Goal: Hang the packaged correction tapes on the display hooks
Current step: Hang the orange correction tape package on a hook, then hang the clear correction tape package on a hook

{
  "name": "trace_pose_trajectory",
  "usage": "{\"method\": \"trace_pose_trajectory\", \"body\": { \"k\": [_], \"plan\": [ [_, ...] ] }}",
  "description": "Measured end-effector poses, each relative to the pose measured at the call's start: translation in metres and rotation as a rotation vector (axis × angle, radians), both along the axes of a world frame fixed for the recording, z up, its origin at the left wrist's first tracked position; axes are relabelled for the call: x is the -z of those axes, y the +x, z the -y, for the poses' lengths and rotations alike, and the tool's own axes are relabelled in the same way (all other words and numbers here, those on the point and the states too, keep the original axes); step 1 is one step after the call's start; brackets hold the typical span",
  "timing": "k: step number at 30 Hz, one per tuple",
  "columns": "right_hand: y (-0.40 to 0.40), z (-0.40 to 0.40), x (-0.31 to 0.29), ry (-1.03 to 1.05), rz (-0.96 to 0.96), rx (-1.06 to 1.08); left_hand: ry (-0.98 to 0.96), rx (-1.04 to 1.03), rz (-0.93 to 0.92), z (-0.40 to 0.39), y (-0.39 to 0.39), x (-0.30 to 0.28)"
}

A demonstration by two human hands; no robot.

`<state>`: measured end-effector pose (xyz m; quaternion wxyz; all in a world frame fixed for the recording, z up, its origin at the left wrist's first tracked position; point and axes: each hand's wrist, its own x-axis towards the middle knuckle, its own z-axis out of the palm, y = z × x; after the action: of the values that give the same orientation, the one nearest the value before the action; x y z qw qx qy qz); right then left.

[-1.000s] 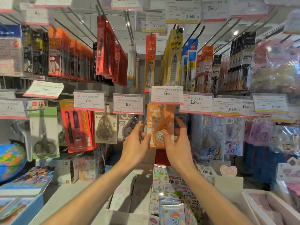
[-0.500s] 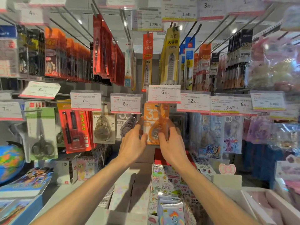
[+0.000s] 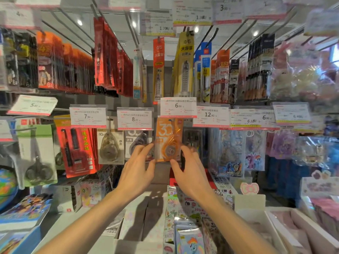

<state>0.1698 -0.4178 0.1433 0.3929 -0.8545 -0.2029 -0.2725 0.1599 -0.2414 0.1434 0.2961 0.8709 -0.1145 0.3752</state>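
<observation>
A shop display of hooks is filling the view. At far left, a green scissors pack point(image 3: 36, 154) is hanging beside a red pen pack point(image 3: 77, 151). Next, a clear correction tape pack point(image 3: 110, 145) is hanging under a 7.90 price tag point(image 3: 88, 116). The left hand point(image 3: 136, 171) is reaching up, its thumb and fingertips pinching the left edge of the orange correction tape package point(image 3: 168, 138). That package is hanging upright just below the 6.00 price tag point(image 3: 178, 107). The right hand point(image 3: 190, 173) is gripping the package's lower right edge, thumb in front. Further right, cartoon pony packs point(image 3: 255, 153) are hanging.
</observation>
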Motion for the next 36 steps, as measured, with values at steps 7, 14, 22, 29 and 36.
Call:
{"method": "trace_pose_trajectory", "body": {
  "k": [7, 14, 22, 29, 36],
  "plan": [
    [-0.03, -0.023, 0.008, -0.084, 0.094, 0.035, -0.069, 0.112, 0.027, -0.056, -0.035, 0.015],
    [-0.055, -0.087, 0.042, -0.194, 0.048, 0.124, -0.086, 0.111, -0.078, -0.159, -0.052, 0.056],
    [-0.067, -0.186, 0.109, -0.466, -0.094, 0.151, 0.019, 0.053, -0.531, -0.234, -0.044, 0.132],
    [-0.045, -0.198, 0.169, -1.023, -0.013, 0.172, 0.41, 0.087, -0.68, -0.227, -0.017, 0.173],
    [-0.037, -0.214, 0.175, -1.353, -0.02, 0.163, 0.646, 0.176, -0.73, -0.22, -0.002, 0.183]
  ]
}}
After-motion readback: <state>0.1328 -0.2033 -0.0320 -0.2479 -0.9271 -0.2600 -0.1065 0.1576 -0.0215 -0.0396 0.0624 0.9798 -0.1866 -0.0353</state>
